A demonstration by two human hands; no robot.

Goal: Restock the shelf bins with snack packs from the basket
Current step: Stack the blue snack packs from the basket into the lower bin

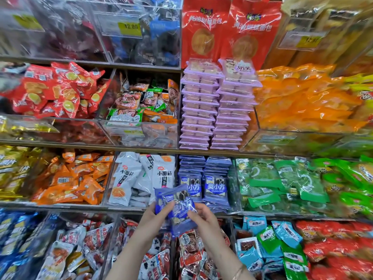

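Both my hands hold blue snack packs in front of the shelf, low in the middle of the view. My left hand grips their left side with the thumb across the front. My right hand pinches the right edge of the front pack. The held packs overlap and tilt to the right. Just behind and to the right stands the shelf bin of matching blue packs, filled in two upright rows. The basket is out of view.
Clear plastic bins line every shelf: white packs left of the blue ones, green packs to the right, orange packs further left. Purple trays are stacked above. Red-and-white packs lie below my hands.
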